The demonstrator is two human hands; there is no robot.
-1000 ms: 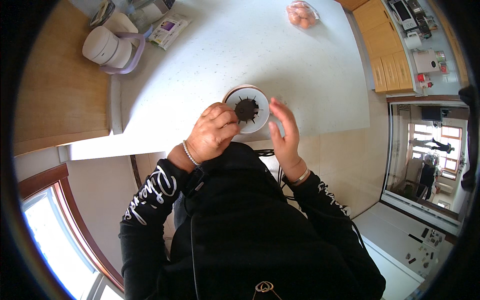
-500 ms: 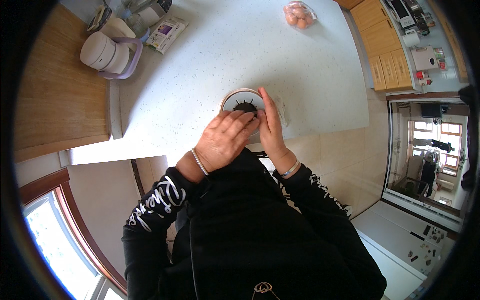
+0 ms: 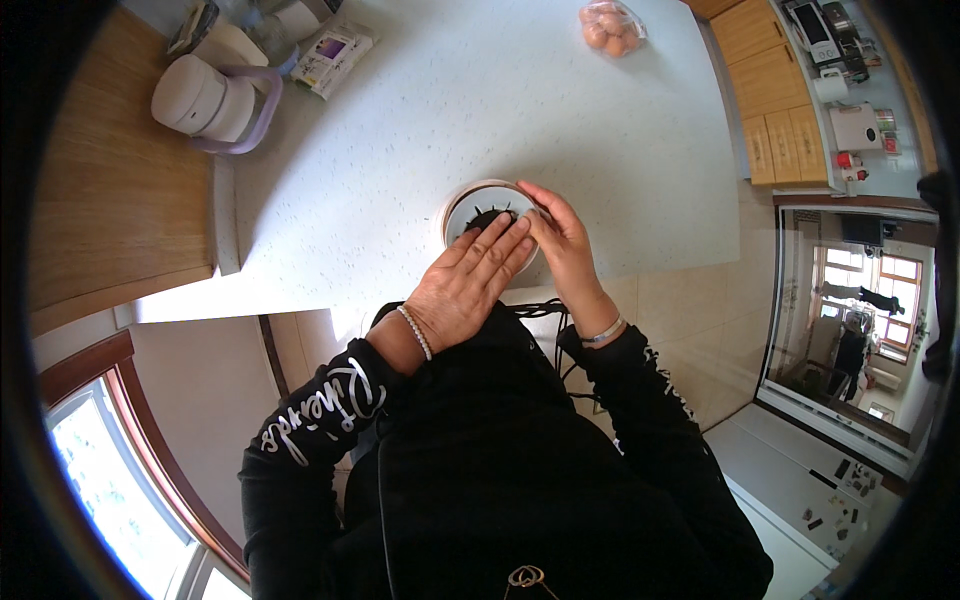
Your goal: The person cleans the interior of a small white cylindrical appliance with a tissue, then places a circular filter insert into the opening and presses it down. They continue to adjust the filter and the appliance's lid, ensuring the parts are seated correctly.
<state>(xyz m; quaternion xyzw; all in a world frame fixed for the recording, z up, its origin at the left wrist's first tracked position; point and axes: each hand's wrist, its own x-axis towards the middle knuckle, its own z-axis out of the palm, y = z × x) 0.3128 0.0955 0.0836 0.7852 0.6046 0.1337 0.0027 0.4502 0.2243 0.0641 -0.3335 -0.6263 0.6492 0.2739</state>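
A round white dish-like object with a pale brown rim rests near the counter's front edge. At its middle is a dark round part with short dark lines spreading from it; I cannot make out its kind. My left hand lies over the dark part and the near side, its fingers straight and close together, covering much of the object. My right hand grips the right side: its fingers are along the rim and its thumb reaches in beside the left fingertips.
A clear bag of eggs sits at the counter's far right. At the far left stand a white appliance with a lilac handle, a flat white packet and other containers. A wooden panel borders the counter on the left.
My left hand has flattened, with its fingers straighter over the dark middle. My right hand has shifted right and turned, its fingers now bent about the rim.
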